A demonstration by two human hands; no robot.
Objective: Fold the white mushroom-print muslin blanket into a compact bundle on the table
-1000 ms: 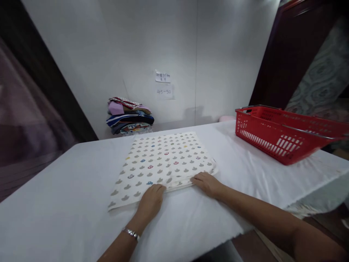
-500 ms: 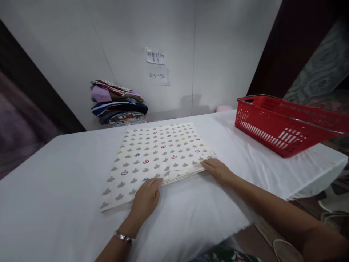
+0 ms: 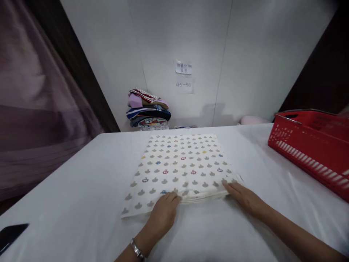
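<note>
A folded white cloth [image 3: 188, 160] printed with grey and a few coloured motifs lies flat on the table. Its layers show along the near edge. My left hand [image 3: 164, 213], a silver-coloured band on its wrist, is closed over that edge left of the middle, with its fingertips on top of the fabric. At the near right corner my right hand [image 3: 244, 197] holds the same edge, fingers together on the upper layer. The undersides of both hands are hidden.
A white sheet covers the table [image 3: 81, 189]. At the right stands a red plastic basket [image 3: 308, 145]. Folded textiles are piled [image 3: 148, 109] by the back wall, below paper notes [image 3: 184, 76]. A dark flat object [image 3: 12, 234] lies at the left edge.
The view has swung left, so everything appears further right and the dark object has come into sight. Both hands stay on the cloth's near edge.
</note>
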